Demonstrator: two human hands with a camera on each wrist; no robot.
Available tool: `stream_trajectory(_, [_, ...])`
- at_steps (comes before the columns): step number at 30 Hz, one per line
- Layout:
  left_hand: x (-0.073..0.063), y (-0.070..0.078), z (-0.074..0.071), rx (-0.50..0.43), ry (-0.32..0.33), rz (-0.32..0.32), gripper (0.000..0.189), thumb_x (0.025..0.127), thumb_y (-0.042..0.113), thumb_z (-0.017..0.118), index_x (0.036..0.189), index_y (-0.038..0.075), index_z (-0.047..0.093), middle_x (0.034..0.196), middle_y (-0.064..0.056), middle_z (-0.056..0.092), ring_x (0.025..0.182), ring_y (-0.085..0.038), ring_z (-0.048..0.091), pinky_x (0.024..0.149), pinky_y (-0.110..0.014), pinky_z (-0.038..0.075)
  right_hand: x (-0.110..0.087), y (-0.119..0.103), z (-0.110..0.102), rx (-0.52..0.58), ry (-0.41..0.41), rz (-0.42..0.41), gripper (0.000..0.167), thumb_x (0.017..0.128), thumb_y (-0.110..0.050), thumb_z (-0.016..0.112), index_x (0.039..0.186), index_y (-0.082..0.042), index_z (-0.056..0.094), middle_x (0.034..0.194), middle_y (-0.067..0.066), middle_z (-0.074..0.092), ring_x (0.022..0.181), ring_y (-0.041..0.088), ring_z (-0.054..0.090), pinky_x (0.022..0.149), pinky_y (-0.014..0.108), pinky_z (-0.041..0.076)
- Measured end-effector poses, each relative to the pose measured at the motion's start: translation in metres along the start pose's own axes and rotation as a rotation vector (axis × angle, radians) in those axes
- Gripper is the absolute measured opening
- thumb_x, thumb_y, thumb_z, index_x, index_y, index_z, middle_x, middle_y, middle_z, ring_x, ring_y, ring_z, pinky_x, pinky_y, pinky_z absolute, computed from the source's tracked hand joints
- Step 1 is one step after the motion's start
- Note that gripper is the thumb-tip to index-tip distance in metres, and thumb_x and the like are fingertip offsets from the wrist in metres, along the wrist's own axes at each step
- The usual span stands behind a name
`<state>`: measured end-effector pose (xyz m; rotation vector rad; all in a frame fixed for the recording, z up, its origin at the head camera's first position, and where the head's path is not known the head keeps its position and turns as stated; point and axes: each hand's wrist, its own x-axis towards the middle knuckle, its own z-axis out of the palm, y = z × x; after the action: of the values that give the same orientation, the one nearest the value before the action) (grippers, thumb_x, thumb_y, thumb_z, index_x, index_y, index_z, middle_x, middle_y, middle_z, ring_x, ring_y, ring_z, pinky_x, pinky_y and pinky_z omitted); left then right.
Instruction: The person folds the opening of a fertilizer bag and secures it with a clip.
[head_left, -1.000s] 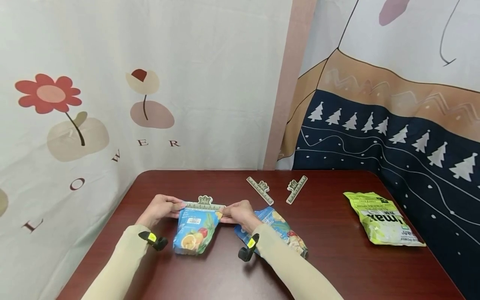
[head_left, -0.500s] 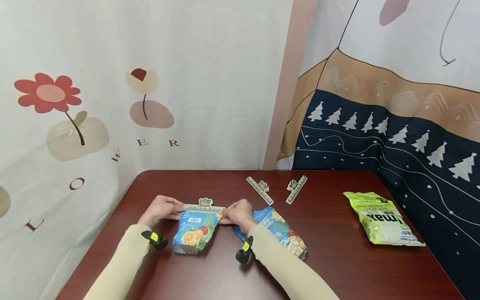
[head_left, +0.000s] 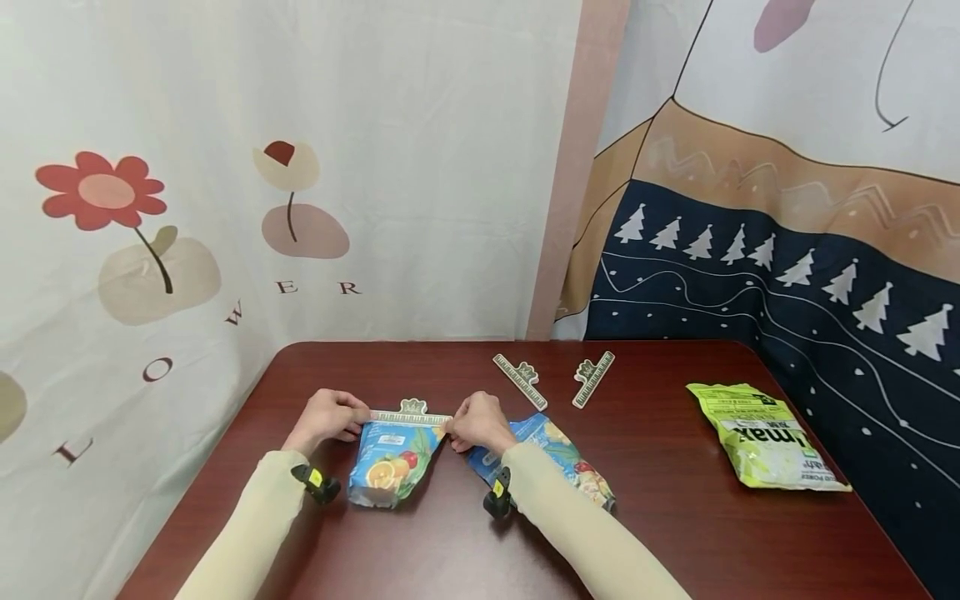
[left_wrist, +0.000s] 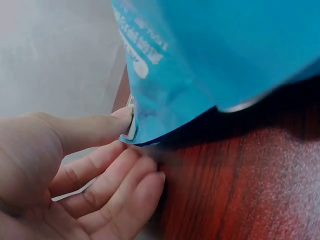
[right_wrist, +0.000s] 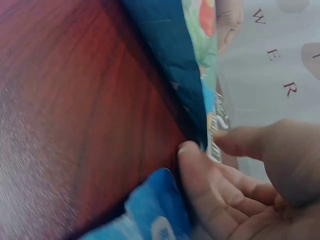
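A blue snack bag (head_left: 392, 467) with fruit printed on it lies on the table, its top edge held in a ruler-patterned bag clip (head_left: 411, 416). My left hand (head_left: 330, 417) pinches the clip's left end at the bag's corner; in the left wrist view its thumb (left_wrist: 95, 131) lies on the clip with the fingers behind. At the other end my right hand (head_left: 480, 423) pinches the clip and bag corner between thumb and index finger (right_wrist: 195, 162). A second blue bag (head_left: 558, 454) lies partly hidden behind the right wrist.
Two more bag clips, one on the left (head_left: 521, 382) and one on the right (head_left: 594, 379), lie at the back of the dark red table (head_left: 645, 533). A green-yellow bag (head_left: 765, 437) lies to the right. Printed curtains hang behind.
The clip has come down slightly toward the table with both hands still at its ends. The second blue bag, other clips and green-yellow bag have stayed put.
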<state>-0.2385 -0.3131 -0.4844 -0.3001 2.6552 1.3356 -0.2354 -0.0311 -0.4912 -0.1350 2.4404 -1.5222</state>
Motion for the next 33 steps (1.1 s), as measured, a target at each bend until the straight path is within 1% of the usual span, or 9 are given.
stream_trajectory(5, [-0.007, 0.012, -0.005, 0.012, 0.056, 0.010, 0.039, 0.090, 0.034, 0.080, 0.110, 0.002, 0.072, 0.104, -0.016, 0.074, 0.086, -0.024, 0.069, 0.074, -0.035, 0.063, 0.000, -0.003, -0.015, -0.065, -0.132, -0.044, 0.016, 0.091, -0.017, 0.078, 0.087, -0.003, 0.072, 0.076, 0.015, 0.076, 0.066, 0.027, 0.076, 0.056, 0.032, 0.061])
stream_trajectory(9, [-0.018, 0.026, -0.006, 0.000, 0.084, 0.035, 0.050, 0.090, 0.046, 0.077, 0.119, 0.006, 0.070, 0.119, -0.018, 0.071, 0.099, -0.029, 0.070, 0.085, -0.041, 0.062, 0.001, -0.006, -0.029, -0.133, -0.209, -0.069, 0.020, 0.094, -0.024, 0.075, 0.099, -0.005, 0.071, 0.090, 0.017, 0.075, 0.078, 0.028, 0.076, 0.065, 0.035, 0.063])
stream_trajectory(12, [-0.028, 0.037, -0.004, -0.002, 0.096, 0.072, 0.055, 0.090, 0.052, 0.075, 0.124, 0.009, 0.069, 0.127, -0.018, 0.069, 0.107, -0.033, 0.071, 0.091, -0.044, 0.060, -0.001, -0.010, -0.040, -0.189, -0.241, -0.096, 0.023, 0.095, -0.028, 0.073, 0.106, -0.007, 0.072, 0.094, 0.018, 0.075, 0.081, 0.030, 0.076, 0.069, 0.037, 0.063])
stream_trajectory(15, [-0.039, 0.048, 0.002, 0.009, 0.106, 0.119, 0.055, 0.091, 0.055, 0.073, 0.125, 0.013, 0.069, 0.128, -0.015, 0.070, 0.111, -0.033, 0.069, 0.092, -0.044, 0.059, -0.004, -0.014, -0.050, -0.246, -0.261, -0.130, 0.028, 0.095, -0.032, 0.073, 0.111, -0.010, 0.072, 0.096, 0.015, 0.075, 0.083, 0.031, 0.076, 0.072, 0.037, 0.061])
stream_trajectory(20, [-0.056, 0.062, 0.013, -0.029, 0.102, 0.190, 0.054, 0.091, 0.057, 0.071, 0.128, 0.017, 0.069, 0.130, -0.009, 0.070, 0.121, -0.028, 0.067, 0.099, -0.046, 0.054, -0.008, -0.017, -0.069, -0.337, -0.259, -0.191, 0.039, 0.094, -0.038, 0.073, 0.122, -0.012, 0.071, 0.112, 0.005, 0.072, 0.097, 0.021, 0.068, 0.087, 0.039, 0.055])
stream_trajectory(23, [-0.064, 0.068, 0.023, -0.112, 0.076, 0.206, 0.054, 0.090, 0.057, 0.073, 0.128, 0.020, 0.069, 0.132, -0.006, 0.070, 0.124, -0.026, 0.066, 0.105, -0.049, 0.052, -0.011, -0.015, -0.082, -0.335, -0.279, -0.190, 0.046, 0.093, -0.041, 0.073, 0.129, -0.013, 0.067, 0.125, 0.006, 0.069, 0.110, 0.021, 0.064, 0.098, 0.045, 0.054])
stream_trajectory(26, [-0.072, 0.073, 0.032, -0.172, 0.038, 0.221, 0.051, 0.089, 0.056, 0.074, 0.129, 0.023, 0.069, 0.130, -0.002, 0.071, 0.126, -0.024, 0.066, 0.105, -0.048, 0.051, -0.014, -0.012, -0.097, -0.304, -0.312, -0.170, 0.051, 0.094, -0.041, 0.073, 0.135, -0.014, 0.063, 0.134, 0.010, 0.066, 0.120, 0.025, 0.063, 0.101, 0.047, 0.053])
stream_trajectory(30, [-0.083, 0.078, 0.042, -0.202, -0.028, 0.244, 0.046, 0.091, 0.051, 0.074, 0.128, 0.025, 0.069, 0.129, 0.000, 0.071, 0.127, -0.021, 0.066, 0.105, -0.045, 0.053, -0.017, -0.007, -0.118, -0.294, -0.327, -0.157, 0.054, 0.093, -0.042, 0.074, 0.139, -0.018, 0.061, 0.139, 0.012, 0.064, 0.124, 0.026, 0.062, 0.103, 0.047, 0.053])
stream_trajectory(33, [-0.092, 0.083, 0.050, -0.229, -0.090, 0.256, 0.044, 0.093, 0.047, 0.074, 0.130, 0.023, 0.069, 0.130, -0.001, 0.071, 0.125, -0.021, 0.067, 0.105, -0.042, 0.054, -0.019, -0.003, -0.133, -0.305, -0.325, -0.164, 0.056, 0.092, -0.044, 0.074, 0.140, -0.019, 0.060, 0.139, 0.012, 0.063, 0.125, 0.027, 0.062, 0.105, 0.049, 0.052])
